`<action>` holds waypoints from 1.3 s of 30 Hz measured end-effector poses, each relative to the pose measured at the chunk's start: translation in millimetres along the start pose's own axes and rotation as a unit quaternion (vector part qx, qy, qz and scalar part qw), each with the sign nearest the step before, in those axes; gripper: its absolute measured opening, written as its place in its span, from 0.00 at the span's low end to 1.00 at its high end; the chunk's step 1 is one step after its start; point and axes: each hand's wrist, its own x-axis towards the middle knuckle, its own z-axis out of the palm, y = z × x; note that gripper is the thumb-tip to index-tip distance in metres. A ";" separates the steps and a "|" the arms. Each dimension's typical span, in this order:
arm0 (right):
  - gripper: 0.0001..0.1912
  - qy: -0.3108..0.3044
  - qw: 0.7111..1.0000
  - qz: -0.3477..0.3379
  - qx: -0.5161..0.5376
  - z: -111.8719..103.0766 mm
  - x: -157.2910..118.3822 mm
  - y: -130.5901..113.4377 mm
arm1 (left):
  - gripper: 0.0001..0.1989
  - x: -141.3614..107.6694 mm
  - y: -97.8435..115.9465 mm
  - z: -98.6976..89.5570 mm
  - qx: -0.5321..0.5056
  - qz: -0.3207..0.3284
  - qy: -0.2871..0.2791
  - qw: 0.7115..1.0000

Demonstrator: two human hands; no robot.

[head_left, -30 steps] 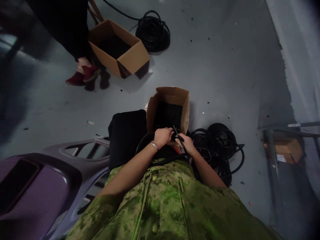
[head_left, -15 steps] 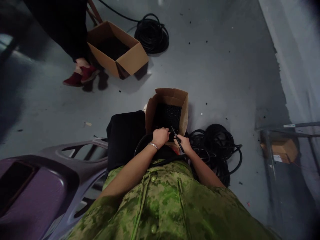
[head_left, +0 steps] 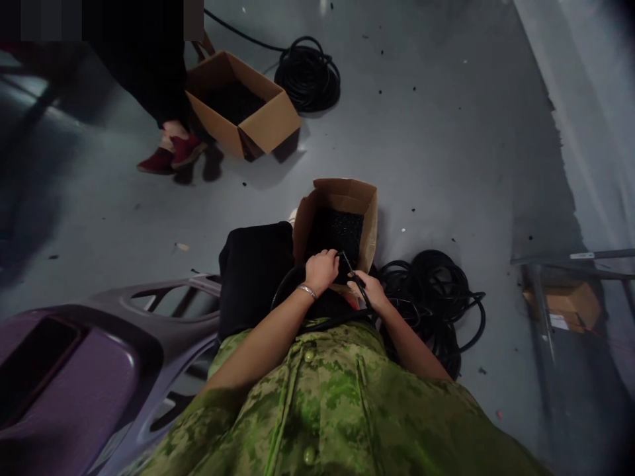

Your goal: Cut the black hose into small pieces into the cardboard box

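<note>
My left hand (head_left: 322, 270) is closed around a black hose (head_left: 284, 283), which loops from my lap and shows a short end past the fingertips. My right hand (head_left: 368, 291) grips dark-handled scissors (head_left: 353, 272); their blades point up and left, with the tip at the hose end. Whether the blades are apart is too small to tell. Both hands are over the near edge of a cardboard box (head_left: 368, 248). Inside that box lies a mass of small black pieces (head_left: 342, 228).
Coiled black hose (head_left: 436, 284) lies right of the box, another coil (head_left: 310, 76) farther off. Beside that stands a bigger carton (head_left: 272, 122), near a person's red shoes (head_left: 186, 151). At left is a purple-grey chair (head_left: 99, 377) with a phone (head_left: 37, 367) on it.
The whole view has shifted slightly, so things appear a little lower and farther right. The scissors' tip now meets a short black hose end beside my left fingers.
</note>
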 end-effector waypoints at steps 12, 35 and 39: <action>0.16 -0.015 0.999 0.017 -0.031 -3.8 -1.6 -13.6 | 0.20 -1.6 3.8 -2.3 -0.033 -0.030 -0.030 0.999; 0.16 -0.015 1.000 -0.011 0.004 -4.6 0.0 -8.6 | 0.20 -2.1 5.5 -0.5 -0.052 -0.024 -0.027 0.998; 0.16 -0.016 1.000 -0.012 0.003 -4.5 0.4 -10.1 | 0.20 -2.0 5.5 0.5 -0.051 -0.017 -0.024 0.998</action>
